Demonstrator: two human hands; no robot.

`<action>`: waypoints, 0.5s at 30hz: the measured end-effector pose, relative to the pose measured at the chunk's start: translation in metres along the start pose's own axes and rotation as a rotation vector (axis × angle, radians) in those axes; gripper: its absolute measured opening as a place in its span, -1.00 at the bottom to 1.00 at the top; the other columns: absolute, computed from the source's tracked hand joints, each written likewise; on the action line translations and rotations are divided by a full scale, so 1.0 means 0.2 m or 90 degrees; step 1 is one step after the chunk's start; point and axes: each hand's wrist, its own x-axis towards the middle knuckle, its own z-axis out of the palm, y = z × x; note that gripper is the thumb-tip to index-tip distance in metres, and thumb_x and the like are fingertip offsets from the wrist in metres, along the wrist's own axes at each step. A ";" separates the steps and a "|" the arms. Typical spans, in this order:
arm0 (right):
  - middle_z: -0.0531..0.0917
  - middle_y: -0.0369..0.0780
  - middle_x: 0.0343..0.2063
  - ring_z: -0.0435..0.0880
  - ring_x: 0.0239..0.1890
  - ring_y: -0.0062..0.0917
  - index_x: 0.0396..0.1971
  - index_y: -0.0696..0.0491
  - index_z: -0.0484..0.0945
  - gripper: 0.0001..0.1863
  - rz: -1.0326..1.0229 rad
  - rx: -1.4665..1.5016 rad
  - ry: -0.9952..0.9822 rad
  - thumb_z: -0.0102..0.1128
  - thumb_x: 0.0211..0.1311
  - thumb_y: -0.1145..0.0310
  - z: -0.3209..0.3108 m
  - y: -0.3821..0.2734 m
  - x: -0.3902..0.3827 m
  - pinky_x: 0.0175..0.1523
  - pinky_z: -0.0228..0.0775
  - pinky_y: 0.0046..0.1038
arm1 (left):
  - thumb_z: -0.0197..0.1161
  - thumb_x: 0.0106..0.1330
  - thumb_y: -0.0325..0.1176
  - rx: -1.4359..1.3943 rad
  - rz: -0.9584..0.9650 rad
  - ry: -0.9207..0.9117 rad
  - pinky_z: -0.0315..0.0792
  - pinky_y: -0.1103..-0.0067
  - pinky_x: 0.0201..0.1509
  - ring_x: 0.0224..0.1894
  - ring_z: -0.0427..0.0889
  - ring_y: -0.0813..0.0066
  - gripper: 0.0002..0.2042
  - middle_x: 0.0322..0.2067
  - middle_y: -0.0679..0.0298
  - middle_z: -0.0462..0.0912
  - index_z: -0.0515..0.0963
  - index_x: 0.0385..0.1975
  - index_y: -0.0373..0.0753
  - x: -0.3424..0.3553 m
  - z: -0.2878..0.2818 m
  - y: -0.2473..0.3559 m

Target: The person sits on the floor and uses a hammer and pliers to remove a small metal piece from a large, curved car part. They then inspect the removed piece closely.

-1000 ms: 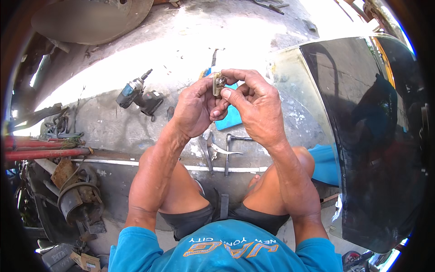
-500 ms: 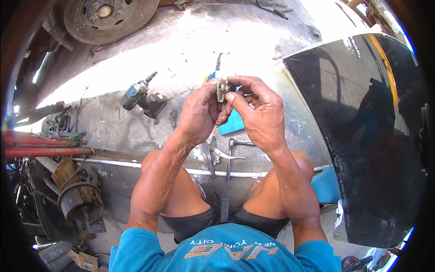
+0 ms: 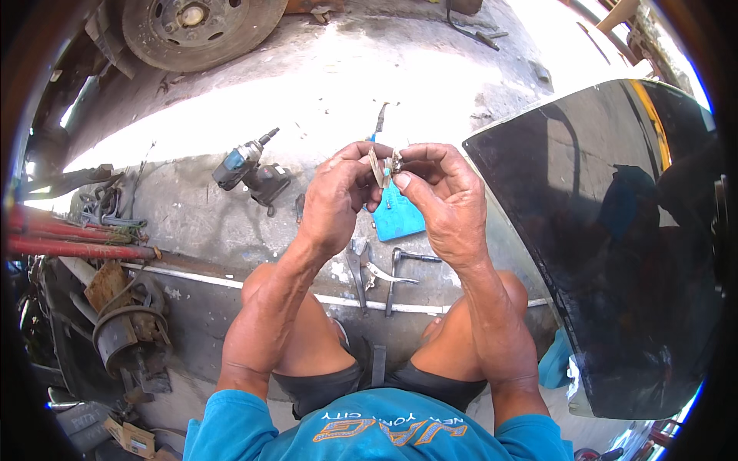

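In front of my chest my left hand point(image 3: 329, 206) pinches a small flat metal piece point(image 3: 375, 164) between thumb and fingers. Close beside it, my right hand point(image 3: 450, 201) grips a small metal fitting point(image 3: 397, 161) with its thumb and forefinger. The two pieces look like parts of one small bracket; whether they still touch I cannot tell. Under the hands lies a flat blue object point(image 3: 401, 221) on the concrete. Between my knees are locking pliers point(image 3: 358, 273) and a ratchet wrench point(image 3: 393, 280). The fingers partly hide both metal pieces.
A cordless impact driver point(image 3: 250, 169) lies to the left. At far left are red poles point(image 3: 84, 247) and a rusty round metal part point(image 3: 127, 338). A large dark glossy panel point(image 3: 607, 253) takes up the right side. A wheel point(image 3: 196, 34) is at the upper left.
The small metal part between my hands has turned, and a gap now shows between its pieces. The whole view has shifted slightly, with more of the blue object showing.
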 end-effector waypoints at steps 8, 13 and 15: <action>0.67 -0.23 -0.23 0.66 -0.21 -0.63 -0.07 0.26 0.57 -0.76 -0.010 -0.033 0.005 0.27 0.28 0.56 0.03 0.02 0.01 -0.07 0.54 -0.55 | 0.12 0.43 -0.20 -0.026 -0.007 -0.015 0.24 0.68 -0.41 -0.49 0.28 0.73 -0.73 -0.49 0.48 0.40 0.54 -0.12 -0.30 -0.02 -0.06 0.00; 0.59 -0.17 -0.12 0.68 -0.20 -0.59 -0.04 0.31 0.57 -0.74 -0.007 -0.045 0.001 0.26 0.28 0.60 0.05 0.06 0.01 -0.10 0.60 -0.56 | 0.06 0.49 -0.15 -0.077 -0.039 -0.047 0.26 0.66 -0.37 -0.46 0.28 0.71 -0.71 -0.42 0.46 0.43 0.49 -0.06 -0.26 -0.03 -0.07 -0.01; 0.55 -0.15 -0.09 0.68 -0.20 -0.58 -0.03 0.33 0.56 -0.73 0.042 0.014 -0.003 0.24 0.28 0.63 0.07 0.03 0.00 -0.13 0.64 -0.58 | 0.03 0.51 -0.17 -0.148 -0.057 -0.060 0.30 0.63 -0.37 -0.47 0.29 0.68 -0.70 -0.38 0.40 0.49 0.49 -0.06 -0.28 -0.03 -0.07 -0.01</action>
